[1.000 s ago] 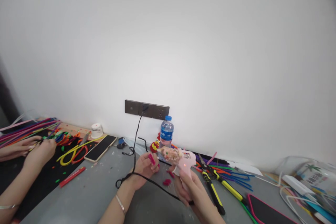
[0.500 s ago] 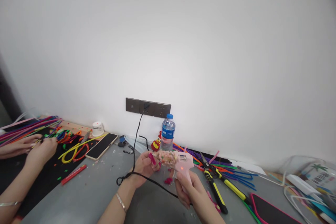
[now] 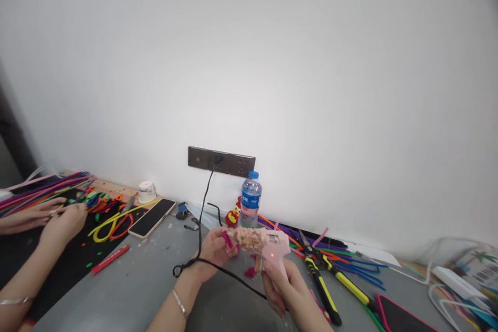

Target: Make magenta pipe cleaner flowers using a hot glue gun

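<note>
Head view: left hand [image 3: 215,253] pinches the magenta piece [image 3: 227,239] at 9 o'clock of the glue gun [image 3: 278,250], right hand [image 3: 283,285] clamped round its handle. Looks like gluing; next move calls for steady aim

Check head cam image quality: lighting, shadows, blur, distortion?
Head view: white wall softly lit, darkening at the top-right corner; no hard shadows stand out. Head view, right edge: packet looks smeared and stretched, probably wide-angle lens. Head view, lower middle: glue gun outline readable, fine detail at its tip soft.
</note>
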Action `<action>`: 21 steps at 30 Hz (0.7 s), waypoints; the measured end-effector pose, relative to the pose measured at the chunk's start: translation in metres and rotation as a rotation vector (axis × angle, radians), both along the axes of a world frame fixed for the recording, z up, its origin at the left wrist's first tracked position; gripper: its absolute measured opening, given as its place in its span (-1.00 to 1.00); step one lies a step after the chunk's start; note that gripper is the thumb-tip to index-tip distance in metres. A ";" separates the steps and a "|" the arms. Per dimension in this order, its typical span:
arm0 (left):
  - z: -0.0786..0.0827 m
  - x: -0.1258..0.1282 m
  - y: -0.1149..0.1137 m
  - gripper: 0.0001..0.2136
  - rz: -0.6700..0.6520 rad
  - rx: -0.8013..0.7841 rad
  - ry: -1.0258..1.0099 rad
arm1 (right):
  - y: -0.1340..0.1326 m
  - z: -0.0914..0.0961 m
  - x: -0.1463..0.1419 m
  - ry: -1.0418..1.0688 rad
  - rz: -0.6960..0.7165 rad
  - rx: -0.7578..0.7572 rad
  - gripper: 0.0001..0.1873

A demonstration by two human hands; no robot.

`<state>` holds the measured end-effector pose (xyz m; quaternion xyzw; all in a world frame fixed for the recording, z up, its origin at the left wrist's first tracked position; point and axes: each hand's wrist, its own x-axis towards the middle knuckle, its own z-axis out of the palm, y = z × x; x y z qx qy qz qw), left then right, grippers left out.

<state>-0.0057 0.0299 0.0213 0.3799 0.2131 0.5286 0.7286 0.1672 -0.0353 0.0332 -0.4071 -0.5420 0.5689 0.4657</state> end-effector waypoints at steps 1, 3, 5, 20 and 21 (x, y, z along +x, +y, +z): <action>0.000 0.000 0.000 -0.82 -0.001 -0.001 -0.008 | 0.000 0.000 0.000 -0.002 0.002 0.003 -0.47; -0.001 0.000 0.001 -0.84 0.007 0.002 -0.024 | 0.000 0.000 0.001 -0.010 0.006 0.011 -0.48; -0.002 -0.001 0.002 -0.84 0.029 0.019 -0.029 | 0.001 0.000 0.001 -0.017 0.012 0.021 -0.50; -0.007 0.000 0.009 -0.81 0.076 0.079 -0.029 | -0.003 0.003 0.002 -0.125 -0.058 0.049 -0.49; -0.008 0.000 0.009 -0.81 0.088 0.078 -0.013 | -0.003 0.003 0.001 -0.136 -0.065 0.054 -0.49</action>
